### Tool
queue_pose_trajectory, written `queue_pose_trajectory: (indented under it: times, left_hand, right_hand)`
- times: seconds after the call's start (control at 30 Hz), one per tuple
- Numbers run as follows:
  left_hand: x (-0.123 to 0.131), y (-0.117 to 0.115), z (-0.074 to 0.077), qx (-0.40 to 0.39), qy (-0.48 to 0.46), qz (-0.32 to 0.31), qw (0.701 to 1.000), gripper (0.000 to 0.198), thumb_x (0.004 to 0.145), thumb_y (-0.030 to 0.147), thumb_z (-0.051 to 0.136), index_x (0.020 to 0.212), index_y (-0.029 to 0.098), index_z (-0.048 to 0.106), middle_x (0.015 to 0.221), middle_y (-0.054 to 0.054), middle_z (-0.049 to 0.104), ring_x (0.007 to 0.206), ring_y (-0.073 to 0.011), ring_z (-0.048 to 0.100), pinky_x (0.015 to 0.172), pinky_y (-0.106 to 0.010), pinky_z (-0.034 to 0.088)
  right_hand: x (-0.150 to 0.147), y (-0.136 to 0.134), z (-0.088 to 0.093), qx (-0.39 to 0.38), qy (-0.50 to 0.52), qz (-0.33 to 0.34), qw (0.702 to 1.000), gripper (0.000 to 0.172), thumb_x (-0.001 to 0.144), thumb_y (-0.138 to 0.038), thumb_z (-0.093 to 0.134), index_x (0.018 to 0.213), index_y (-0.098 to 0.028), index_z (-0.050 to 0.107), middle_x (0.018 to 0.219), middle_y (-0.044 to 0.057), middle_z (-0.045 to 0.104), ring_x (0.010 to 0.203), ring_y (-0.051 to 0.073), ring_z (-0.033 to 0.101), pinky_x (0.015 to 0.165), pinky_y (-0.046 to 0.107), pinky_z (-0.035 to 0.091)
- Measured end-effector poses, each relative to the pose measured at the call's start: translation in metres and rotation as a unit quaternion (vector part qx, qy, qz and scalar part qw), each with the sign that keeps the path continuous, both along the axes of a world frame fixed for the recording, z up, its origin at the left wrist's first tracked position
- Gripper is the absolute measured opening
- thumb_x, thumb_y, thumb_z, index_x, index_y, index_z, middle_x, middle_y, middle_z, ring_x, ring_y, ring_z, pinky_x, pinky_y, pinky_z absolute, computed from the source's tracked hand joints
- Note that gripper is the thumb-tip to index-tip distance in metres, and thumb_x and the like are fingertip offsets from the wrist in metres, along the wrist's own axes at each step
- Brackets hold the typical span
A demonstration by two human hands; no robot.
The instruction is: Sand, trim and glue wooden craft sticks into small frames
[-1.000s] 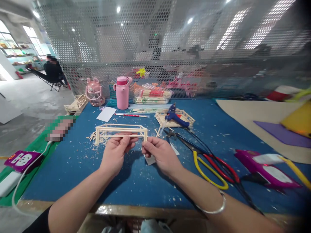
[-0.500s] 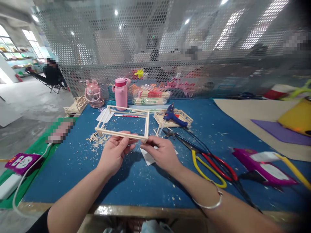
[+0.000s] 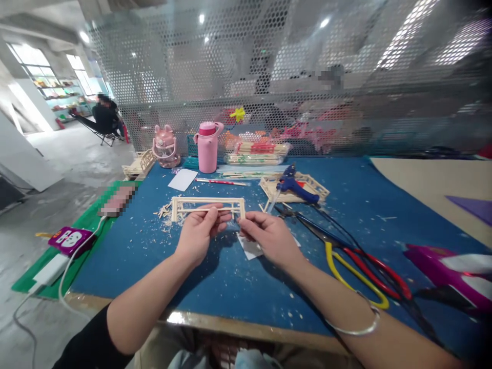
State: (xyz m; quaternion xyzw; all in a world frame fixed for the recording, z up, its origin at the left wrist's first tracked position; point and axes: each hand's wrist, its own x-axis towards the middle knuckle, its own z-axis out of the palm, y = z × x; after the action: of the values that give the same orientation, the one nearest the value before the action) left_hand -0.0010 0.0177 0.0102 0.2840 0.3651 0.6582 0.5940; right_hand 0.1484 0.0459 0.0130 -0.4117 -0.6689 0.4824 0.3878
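A rectangular frame of pale wooden sticks (image 3: 209, 200) is held above the blue table, seen nearly edge-on. My left hand (image 3: 202, 230) grips its lower bar near the middle, thumb in front and fingers behind. At the frame's right corner, my right hand (image 3: 269, 236) pinches the wood between thumb and fingers. A piece of white paper (image 3: 250, 248) lies below my right hand. Behind and to the right, a blue glue gun (image 3: 298, 188) rests on another wooden stick structure (image 3: 269, 185).
Pliers with red handles (image 3: 378, 271) and a yellow-handled tool (image 3: 355, 282) lie right of my hands. Behind stand a pink bottle (image 3: 208, 148) and a clear pink cup (image 3: 167, 148). Wood scraps (image 3: 165, 210) lie left. A person (image 3: 104, 115) sits far left.
The wooden frame has tilted from showing its wide opening to a narrower, edge-on view, with both hands still on it. The whole view has shifted, so the table objects appear further right.
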Motion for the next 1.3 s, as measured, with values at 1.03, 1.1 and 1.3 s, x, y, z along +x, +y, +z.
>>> queue_pose_trajectory:
  times: [1.03,1.1,1.3]
  left_hand:
    - [-0.085,0.037,0.014,-0.059,0.712,0.122,0.689,0.043,0.075,0.043,0.047,0.099,0.013,0.065,0.077,-0.007,0.069,0.066,-0.0188,0.061,0.059,-0.025,0.041]
    - [-0.088,0.039,0.003,-0.089,0.712,0.054,0.695,0.052,0.074,0.049,0.046,0.106,0.011,0.062,0.073,-0.007,0.069,0.065,-0.0198,0.062,0.058,-0.026,0.041]
    - [-0.078,0.025,0.006,-0.101,0.674,-0.038,0.731,0.058,0.072,0.048,0.047,0.113,0.008,0.054,0.054,0.001,0.061,0.051,-0.0167,0.057,0.052,-0.024,0.039]
  right_hand:
    - [0.072,0.056,0.011,0.236,-0.086,-0.329,0.910,0.026,0.074,-0.032,0.053,0.094,-0.015,0.056,0.067,-0.001,0.054,0.052,0.010,0.046,0.055,0.024,0.039]
    - [0.091,0.056,0.021,0.257,-0.056,-0.392,0.882,0.027,0.076,-0.033,0.050,0.095,-0.014,0.055,0.071,0.001,0.055,0.057,0.010,0.047,0.057,0.024,0.041]
    - [0.110,0.058,0.046,0.228,-0.146,-0.353,0.895,0.013,0.072,-0.028,0.055,0.072,-0.016,0.060,0.062,0.000,0.057,0.055,0.011,0.048,0.056,0.024,0.039]
